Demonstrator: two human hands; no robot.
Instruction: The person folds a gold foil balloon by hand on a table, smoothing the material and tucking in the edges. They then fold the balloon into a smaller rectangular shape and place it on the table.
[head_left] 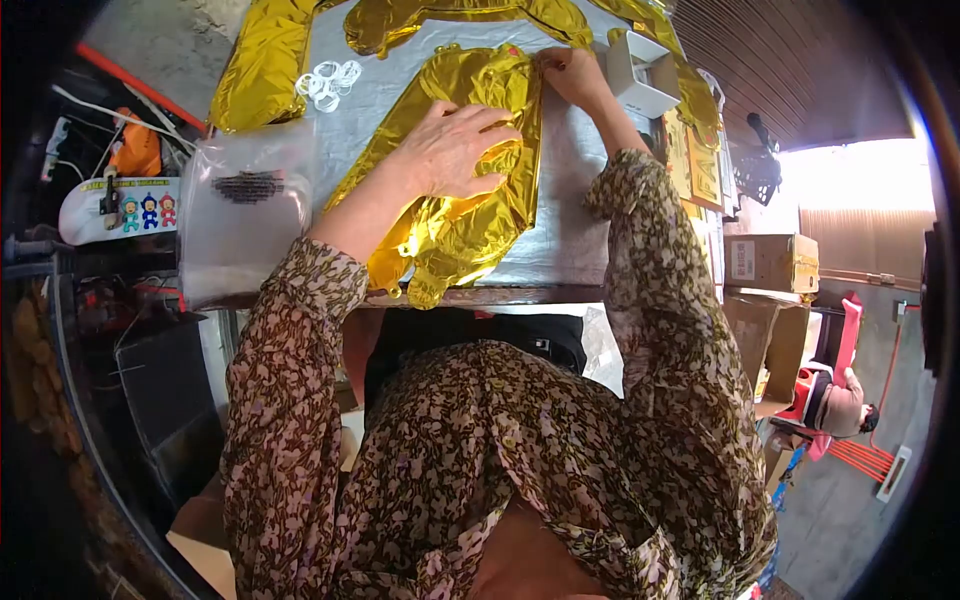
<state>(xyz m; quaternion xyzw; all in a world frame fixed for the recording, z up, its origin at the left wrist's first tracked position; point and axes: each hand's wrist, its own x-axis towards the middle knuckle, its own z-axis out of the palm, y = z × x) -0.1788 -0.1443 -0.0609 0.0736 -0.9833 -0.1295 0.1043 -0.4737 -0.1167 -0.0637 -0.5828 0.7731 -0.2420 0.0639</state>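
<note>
Foil piece: one flat, crinkled, shiny gold sheet (505, 205) with rounded lobes and small tabs at its near end, lying mid-table, its near end by the near edge; a small reddish patch shows at its far end.
Left hand: spread palm down (455, 150) on the foil, fingers slightly bent and apart, pointing right.
Right hand: at the foil's far right corner (572, 77), fingers curled together against its edge; whether they pinch it, I cannot tell.
Other foil: at least three gold areas, one at left (262, 65), one along the far side (470, 14), one at right beside and beyond the box.
Rings: one cluster of thin white loops (328, 84), left of the foil piece; they overlap too much to count surely.
Plastic: clear, smooth, rectangular film (245, 235) at the near left, a dark printed block on it.
Small box: one, white, open-topped (645, 95), at the far right.
Table: silvery, slightly wrinkled surface (582, 225).
Left side: one white panel (85, 215) with three small printed figures, teal, blue and red.
Right side: at least two brown cardboard boxes (762, 262), and one other person (838, 405) well apart.
</note>
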